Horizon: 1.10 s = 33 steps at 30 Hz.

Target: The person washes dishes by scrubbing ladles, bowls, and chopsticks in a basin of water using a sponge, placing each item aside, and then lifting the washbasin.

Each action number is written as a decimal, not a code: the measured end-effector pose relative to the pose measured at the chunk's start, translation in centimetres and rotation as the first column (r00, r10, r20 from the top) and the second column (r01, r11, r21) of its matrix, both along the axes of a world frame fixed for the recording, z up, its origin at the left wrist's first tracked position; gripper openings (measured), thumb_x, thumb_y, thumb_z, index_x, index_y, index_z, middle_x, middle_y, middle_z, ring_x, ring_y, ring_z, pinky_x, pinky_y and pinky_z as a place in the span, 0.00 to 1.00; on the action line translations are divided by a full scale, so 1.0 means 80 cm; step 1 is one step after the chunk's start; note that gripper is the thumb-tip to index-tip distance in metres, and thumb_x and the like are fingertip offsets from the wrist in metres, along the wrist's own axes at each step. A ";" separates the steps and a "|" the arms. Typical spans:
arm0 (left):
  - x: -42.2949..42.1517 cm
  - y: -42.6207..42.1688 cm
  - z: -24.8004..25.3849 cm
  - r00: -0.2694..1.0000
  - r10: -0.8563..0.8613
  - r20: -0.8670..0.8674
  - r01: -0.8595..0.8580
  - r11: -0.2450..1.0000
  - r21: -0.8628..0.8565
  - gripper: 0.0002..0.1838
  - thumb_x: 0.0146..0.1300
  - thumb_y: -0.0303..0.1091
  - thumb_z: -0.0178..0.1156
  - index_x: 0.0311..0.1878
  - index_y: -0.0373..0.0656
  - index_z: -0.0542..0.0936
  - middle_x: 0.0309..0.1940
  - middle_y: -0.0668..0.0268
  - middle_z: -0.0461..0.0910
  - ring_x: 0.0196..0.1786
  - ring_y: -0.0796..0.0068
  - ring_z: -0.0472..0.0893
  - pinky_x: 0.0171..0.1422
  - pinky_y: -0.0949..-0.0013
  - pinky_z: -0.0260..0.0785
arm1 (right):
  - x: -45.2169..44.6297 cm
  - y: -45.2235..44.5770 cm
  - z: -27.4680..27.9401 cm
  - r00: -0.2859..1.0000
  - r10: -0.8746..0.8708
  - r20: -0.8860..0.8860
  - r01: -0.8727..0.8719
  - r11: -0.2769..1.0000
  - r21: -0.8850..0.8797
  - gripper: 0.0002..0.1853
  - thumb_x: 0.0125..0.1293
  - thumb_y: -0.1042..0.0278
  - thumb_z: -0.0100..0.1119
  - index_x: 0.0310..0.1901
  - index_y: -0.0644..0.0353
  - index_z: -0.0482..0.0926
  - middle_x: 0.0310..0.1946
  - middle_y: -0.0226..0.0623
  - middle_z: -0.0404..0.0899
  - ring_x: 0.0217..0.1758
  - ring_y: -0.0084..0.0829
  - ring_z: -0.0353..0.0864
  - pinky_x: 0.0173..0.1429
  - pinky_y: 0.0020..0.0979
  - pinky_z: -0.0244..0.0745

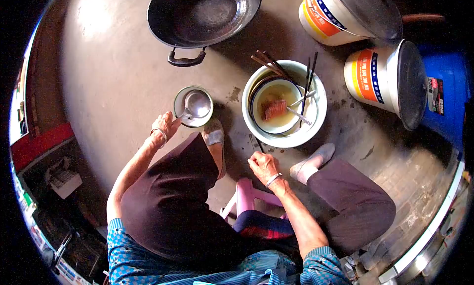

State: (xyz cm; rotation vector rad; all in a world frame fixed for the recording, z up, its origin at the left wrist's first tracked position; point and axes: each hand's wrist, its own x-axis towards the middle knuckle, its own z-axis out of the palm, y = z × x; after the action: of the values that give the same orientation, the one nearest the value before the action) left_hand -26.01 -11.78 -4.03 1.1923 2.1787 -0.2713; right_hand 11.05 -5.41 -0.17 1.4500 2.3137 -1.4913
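Note:
My left hand (167, 126) is closed around the handle of a metal ladle (198, 103), whose round bowl rests inside a pale enamel basin with a dark rim (180, 98). My right hand (264, 166) hangs between the knees, fingers curled together; a thin dark stick (258, 144) shows just beyond the fingertips, and I cannot tell whether they hold it. Ahead of that hand, a large pale basin (318, 118) contains a smaller bowl (256, 118) of cloudy yellowish liquid with a reddish piece (274, 109) in it. Dark chopsticks (309, 70) and white-handled spoons (299, 115) lean there.
A black wok (197, 18) with a loop handle sits on the floor at the top. Two lidded white buckets (368, 77) and a blue container (444, 87) stand to the right. Below me is a pink stool (245, 196); my slippered feet flank it.

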 end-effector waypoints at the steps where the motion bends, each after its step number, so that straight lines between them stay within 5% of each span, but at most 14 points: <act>1: -0.001 -0.002 0.004 1.000 -0.004 0.000 0.004 1.000 -0.003 0.20 0.56 0.49 0.58 0.33 0.38 0.74 0.32 0.49 0.78 0.39 0.47 0.77 0.43 0.52 0.69 | -0.001 0.006 0.003 1.000 -0.004 0.000 0.004 1.000 -0.003 0.08 0.56 0.66 0.59 0.26 0.59 0.73 0.25 0.44 0.78 0.30 0.47 0.78 0.33 0.44 0.72; 5: -0.008 0.004 0.031 1.000 -0.011 0.014 0.010 0.996 0.086 0.20 0.56 0.45 0.61 0.37 0.36 0.71 0.38 0.49 0.75 0.44 0.50 0.75 0.45 0.54 0.68 | -0.002 0.061 0.009 0.966 -0.158 -0.204 0.200 0.958 0.205 0.03 0.56 0.71 0.57 0.31 0.57 0.74 0.25 0.42 0.77 0.28 0.45 0.78 0.33 0.41 0.73; 9: -0.013 0.009 0.052 0.996 -0.077 0.050 0.062 0.967 0.248 0.19 0.56 0.42 0.60 0.43 0.36 0.73 0.36 0.49 0.76 0.42 0.49 0.76 0.45 0.54 0.69 | -0.011 0.141 0.011 0.992 0.008 0.127 -0.067 0.880 0.470 0.24 0.53 0.76 0.57 0.55 0.53 0.70 0.53 0.42 0.70 0.56 0.41 0.68 0.60 0.40 0.63; 12: 0.010 0.048 0.104 0.964 -0.029 0.265 -0.019 0.984 0.177 0.16 0.55 0.36 0.60 0.40 0.33 0.73 0.34 0.48 0.75 0.39 0.49 0.77 0.43 0.56 0.69 | -0.008 0.151 -0.061 0.859 0.238 0.454 -0.479 0.688 0.544 0.22 0.57 0.74 0.49 0.56 0.54 0.69 0.57 0.47 0.66 0.60 0.46 0.65 0.64 0.50 0.55; 16: 0.047 0.090 0.151 0.892 -0.263 0.367 0.155 0.941 0.300 0.14 0.54 0.34 0.59 0.38 0.33 0.72 0.34 0.48 0.75 0.38 0.49 0.77 0.42 0.55 0.69 | -0.021 0.167 -0.055 0.838 0.292 0.461 -0.488 0.779 0.393 0.12 0.55 0.74 0.51 0.42 0.56 0.76 0.50 0.43 0.73 0.56 0.41 0.69 0.63 0.45 0.58; 18: 0.069 0.104 0.156 0.842 -0.399 0.362 0.253 0.886 0.389 0.12 0.53 0.30 0.60 0.39 0.34 0.73 0.34 0.51 0.76 0.35 0.54 0.79 0.38 0.59 0.72 | -0.015 0.175 -0.050 0.966 0.108 0.235 -0.198 0.894 0.402 0.08 0.53 0.76 0.52 0.36 0.58 0.76 0.40 0.39 0.78 0.47 0.39 0.76 0.56 0.41 0.66; 19: 0.081 0.109 0.153 0.811 -0.464 0.355 0.296 0.850 0.435 0.13 0.53 0.30 0.60 0.40 0.34 0.74 0.34 0.52 0.76 0.36 0.54 0.79 0.39 0.60 0.72 | -0.007 0.180 -0.055 0.986 -0.026 -0.162 0.076 0.949 0.306 0.07 0.54 0.79 0.51 0.35 0.60 0.74 0.33 0.36 0.81 0.37 0.33 0.79 0.44 0.33 0.73; 21: 0.112 0.122 0.147 0.781 -0.433 0.450 0.263 0.881 0.393 0.14 0.53 0.30 0.60 0.41 0.34 0.74 0.36 0.52 0.76 0.40 0.54 0.78 0.44 0.59 0.72 | 0.002 0.184 -0.061 0.812 -0.371 -0.451 0.415 0.910 -0.001 0.08 0.56 0.80 0.49 0.37 0.60 0.75 0.31 0.34 0.81 0.33 0.25 0.79 0.35 0.26 0.74; 24: 0.153 0.127 0.112 0.650 -0.674 0.351 0.502 0.727 0.468 0.16 0.53 0.33 0.59 0.43 0.32 0.74 0.38 0.49 0.75 0.44 0.50 0.75 0.47 0.55 0.70 | 0.030 0.212 -0.011 0.821 -0.435 -0.369 0.456 0.889 -0.034 0.08 0.58 0.76 0.47 0.38 0.59 0.75 0.30 0.35 0.80 0.30 0.24 0.79 0.34 0.25 0.75; 25: 0.179 0.140 0.129 0.702 -0.592 0.395 0.466 0.802 0.374 0.17 0.53 0.33 0.59 0.43 0.32 0.73 0.38 0.48 0.74 0.44 0.49 0.75 0.47 0.55 0.70 | 0.036 0.218 -0.008 0.807 -0.428 -0.408 0.474 0.880 0.014 0.05 0.59 0.74 0.48 0.36 0.59 0.74 0.30 0.37 0.81 0.29 0.28 0.81 0.33 0.29 0.77; 27: 0.210 0.146 0.100 0.721 -0.508 0.471 0.311 0.844 0.437 0.18 0.53 0.33 0.58 0.44 0.31 0.71 0.37 0.48 0.74 0.44 0.48 0.75 0.48 0.55 0.69 | 0.043 0.217 -0.015 0.886 -0.369 -0.281 0.394 0.918 0.037 0.07 0.59 0.74 0.47 0.38 0.59 0.74 0.31 0.41 0.81 0.31 0.34 0.82 0.36 0.33 0.77; 29: 0.243 0.161 0.087 0.843 -0.440 0.310 0.300 0.863 0.406 0.17 0.52 0.31 0.58 0.42 0.31 0.70 0.36 0.48 0.74 0.43 0.48 0.75 0.45 0.55 0.71 | 0.030 0.203 -0.010 0.985 -0.171 0.036 0.152 0.940 0.307 0.09 0.60 0.73 0.45 0.40 0.58 0.74 0.32 0.45 0.81 0.36 0.40 0.82 0.40 0.38 0.76; 30: 0.254 0.172 0.080 0.883 -0.396 0.253 0.292 0.884 0.365 0.17 0.52 0.30 0.58 0.42 0.32 0.69 0.34 0.49 0.73 0.44 0.48 0.74 0.45 0.56 0.71 | 0.026 0.201 -0.015 0.944 -0.042 0.327 -0.048 0.964 0.262 0.09 0.57 0.76 0.48 0.41 0.58 0.70 0.33 0.36 0.82 0.40 0.41 0.82 0.41 0.41 0.76; 33: 0.276 0.197 0.076 0.914 -0.360 0.184 0.305 0.913 0.272 0.18 0.50 0.26 0.56 0.45 0.30 0.69 0.45 0.50 0.69 0.48 0.52 0.75 0.49 0.60 0.73 | 0.017 0.185 -0.052 0.750 0.159 0.643 -0.448 0.836 0.316 0.07 0.55 0.76 0.52 0.37 0.63 0.74 0.28 0.44 0.82 0.38 0.39 0.83 0.38 0.38 0.78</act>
State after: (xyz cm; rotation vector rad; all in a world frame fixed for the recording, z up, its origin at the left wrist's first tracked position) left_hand -3.94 3.95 2.04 1.6495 1.8338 -0.0073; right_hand 12.45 9.42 -4.30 1.2481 2.3768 -0.3151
